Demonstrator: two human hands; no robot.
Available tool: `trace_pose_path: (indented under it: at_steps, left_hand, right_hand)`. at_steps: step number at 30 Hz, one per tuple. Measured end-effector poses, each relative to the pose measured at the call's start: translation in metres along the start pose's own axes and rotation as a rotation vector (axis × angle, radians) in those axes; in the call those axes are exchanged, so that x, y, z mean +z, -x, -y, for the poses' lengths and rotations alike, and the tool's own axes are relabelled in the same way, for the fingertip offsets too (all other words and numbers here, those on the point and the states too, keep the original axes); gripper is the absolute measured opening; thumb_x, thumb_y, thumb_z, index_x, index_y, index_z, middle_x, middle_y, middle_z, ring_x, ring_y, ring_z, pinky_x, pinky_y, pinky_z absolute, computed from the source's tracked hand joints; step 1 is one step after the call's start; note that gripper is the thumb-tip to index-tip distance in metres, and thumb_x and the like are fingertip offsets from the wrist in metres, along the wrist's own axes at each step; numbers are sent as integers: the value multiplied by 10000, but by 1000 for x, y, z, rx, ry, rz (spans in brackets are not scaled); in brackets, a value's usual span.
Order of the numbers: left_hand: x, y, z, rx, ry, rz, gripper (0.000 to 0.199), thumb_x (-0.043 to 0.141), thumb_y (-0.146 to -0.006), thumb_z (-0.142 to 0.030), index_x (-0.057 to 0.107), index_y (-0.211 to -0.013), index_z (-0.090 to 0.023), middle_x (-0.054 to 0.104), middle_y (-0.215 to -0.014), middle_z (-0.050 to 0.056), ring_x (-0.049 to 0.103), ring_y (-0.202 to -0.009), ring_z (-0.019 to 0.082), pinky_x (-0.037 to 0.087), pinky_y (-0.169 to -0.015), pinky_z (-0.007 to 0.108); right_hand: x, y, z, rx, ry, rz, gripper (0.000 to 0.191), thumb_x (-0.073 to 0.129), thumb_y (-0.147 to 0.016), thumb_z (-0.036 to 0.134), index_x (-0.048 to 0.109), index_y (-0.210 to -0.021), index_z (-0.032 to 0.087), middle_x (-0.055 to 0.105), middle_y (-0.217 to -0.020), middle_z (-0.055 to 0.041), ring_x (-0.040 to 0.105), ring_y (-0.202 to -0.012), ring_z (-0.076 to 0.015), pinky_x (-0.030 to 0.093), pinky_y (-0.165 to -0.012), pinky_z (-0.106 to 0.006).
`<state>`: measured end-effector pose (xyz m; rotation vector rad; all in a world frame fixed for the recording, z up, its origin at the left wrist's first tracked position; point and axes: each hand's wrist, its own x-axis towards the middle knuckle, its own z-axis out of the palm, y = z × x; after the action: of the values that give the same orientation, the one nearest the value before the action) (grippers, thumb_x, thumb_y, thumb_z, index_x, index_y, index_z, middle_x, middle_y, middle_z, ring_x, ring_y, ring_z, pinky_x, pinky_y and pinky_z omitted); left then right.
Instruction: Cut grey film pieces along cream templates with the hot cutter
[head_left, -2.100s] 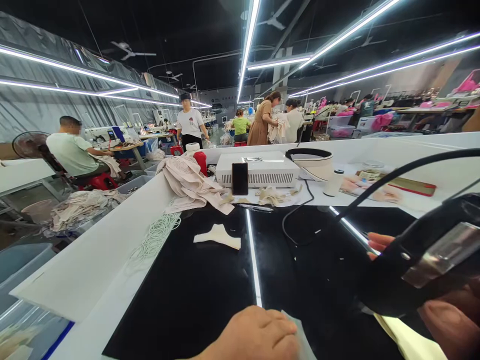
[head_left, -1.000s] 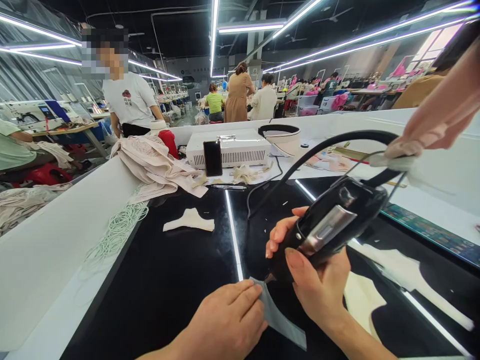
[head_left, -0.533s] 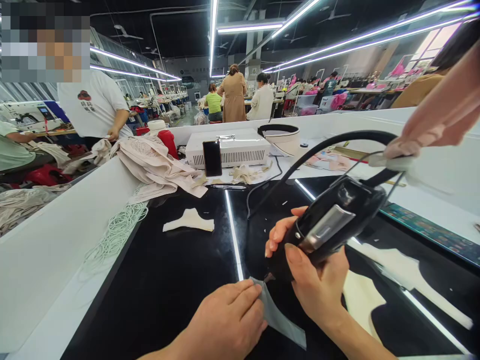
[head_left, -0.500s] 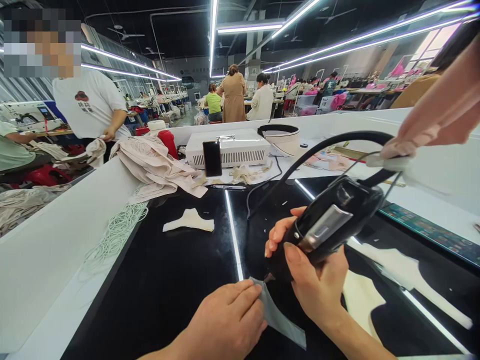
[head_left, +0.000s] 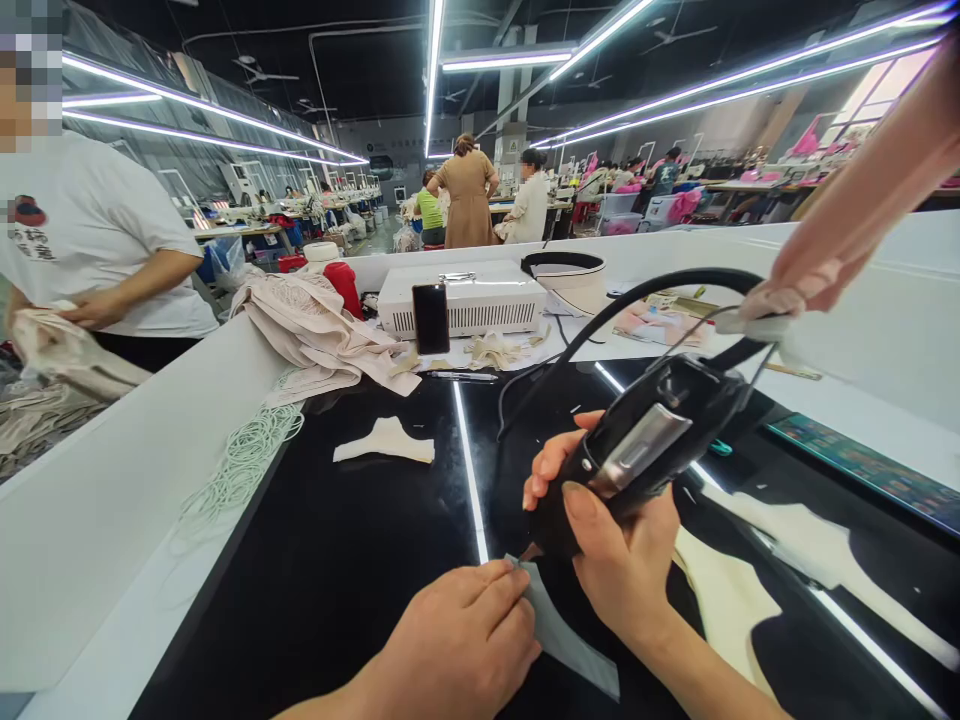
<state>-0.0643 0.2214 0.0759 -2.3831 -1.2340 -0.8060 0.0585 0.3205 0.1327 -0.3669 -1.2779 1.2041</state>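
Note:
My right hand [head_left: 615,540] is wrapped round a black handheld tool [head_left: 637,450] with a silver plate on its side, tilted with its lower end toward the black tabletop [head_left: 300,600]. A thick black cable [head_left: 622,310] arches from its top. My left hand [head_left: 465,635], fingers pressed together, holds the upper end of a curved grey strip [head_left: 570,645] on the tabletop. The tool's tip is close to that end; whether they touch cannot be made out. Cream fabric pieces [head_left: 724,600] lie right of my right forearm, and another cream piece [head_left: 386,440] lies farther back.
Behind are a white vented box [head_left: 487,300], a phone [head_left: 431,318], a pen [head_left: 465,377] and piled beige fabric [head_left: 300,320]. Green cord [head_left: 240,465] lies at the left. A blurred pinkish arm-like shape [head_left: 847,210] reaches in at upper right. A person [head_left: 112,230] stands at left.
The view has shifted slightly. The person at the left appears nearer the left edge, handling fabric. A small teal item now shows beside the tool. Both my hands keep nearly the same hold.

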Motion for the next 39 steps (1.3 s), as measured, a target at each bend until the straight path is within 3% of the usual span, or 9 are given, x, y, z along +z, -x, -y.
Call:
trace_pose_path:
  at_steps: [5, 19, 23, 30, 39]
  left_hand:
    - [1, -1, 0, 7, -6, 13, 302, 432, -1077, -190, 680, -927, -105, 767, -1047, 67, 730, -1027, 178, 578, -1002, 272]
    - [-2, -4, -1, 16, -16, -26, 287, 444, -1085, -199, 699, -991, -107, 776, -1034, 50, 740, -1006, 163, 584, -994, 266]
    - [-4, 0, 0, -14, -6, 60, 327, 389, -1112, -250, 690, -1140, -124, 757, -1154, 73, 729, -1086, 198, 636, -929, 327]
    - [-11, 3, -1, -46, 18, 150, 367, 348, -1120, -268, 686, -1197, -148, 736, -1216, 82, 719, -1119, 225, 652, -908, 358]
    - [-18, -5, 2, -14, -21, 165, 425, 295, -1132, -302, 681, -1216, -146, 738, -1203, 73, 714, -1100, 219, 647, -898, 366]
  right_hand:
    - [0, 0, -2, 10, -18, 6, 310, 696, -914, 241, 539, -1178, 277, 636, -861, 26, 615, -642, -138, 543, -551, -283]
    - [4, -4, -3, 43, -87, 12, 311, 739, -900, 253, 577, -1161, 305, 662, -861, 48, 625, -649, -123, 569, -594, -278]
    - [-6, -5, 10, 33, -79, 14, 346, 768, -898, 316, 584, -1191, 297, 662, -873, 33, 642, -676, -135, 575, -617, -287]
    - [-39, 14, 40, 38, 0, 46, 351, 735, -933, 363, 574, -1238, 297, 637, -875, 9, 628, -676, -151, 553, -594, -306]
    - [-51, 25, 45, 1, 16, 32, 359, 737, -931, 374, 577, -1242, 295, 637, -868, 2, 621, -668, -153, 548, -583, -310]
